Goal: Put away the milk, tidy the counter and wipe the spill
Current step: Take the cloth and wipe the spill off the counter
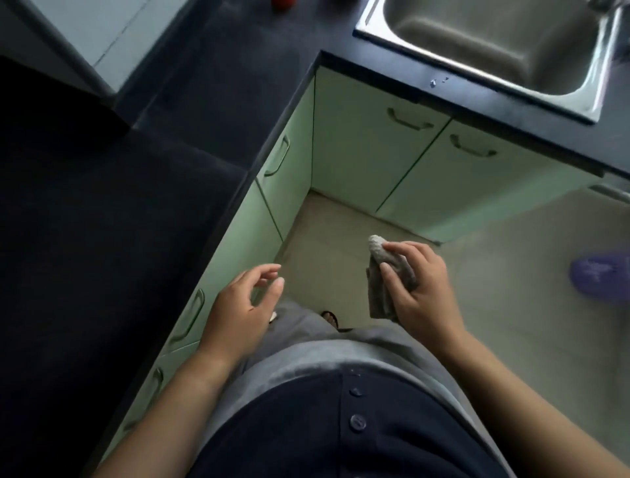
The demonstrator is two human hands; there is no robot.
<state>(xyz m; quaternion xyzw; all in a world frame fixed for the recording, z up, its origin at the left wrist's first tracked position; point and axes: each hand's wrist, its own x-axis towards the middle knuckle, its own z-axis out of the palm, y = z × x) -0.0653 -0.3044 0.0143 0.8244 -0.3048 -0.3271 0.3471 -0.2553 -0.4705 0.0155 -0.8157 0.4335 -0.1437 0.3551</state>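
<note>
A crumpled grey cloth (pixel 378 290) hangs from my right hand (pixel 422 290), which is closed around its upper part, over the floor in front of my body. My left hand (pixel 242 307) hovers beside the counter edge with its fingers loosely curled apart and nothing in it. The dark L-shaped counter (pixel 119 221) runs along the left and across the top. No milk and no spill show on it from here.
A steel sink (pixel 494 44) is set into the counter at top right, with a few water drops (pixel 438 82) near its front edge. Green cabinet doors (pixel 368 143) with handles line the corner. A red object (pixel 281 3) sits at the top edge. A purple thing (pixel 601 278) lies on the floor.
</note>
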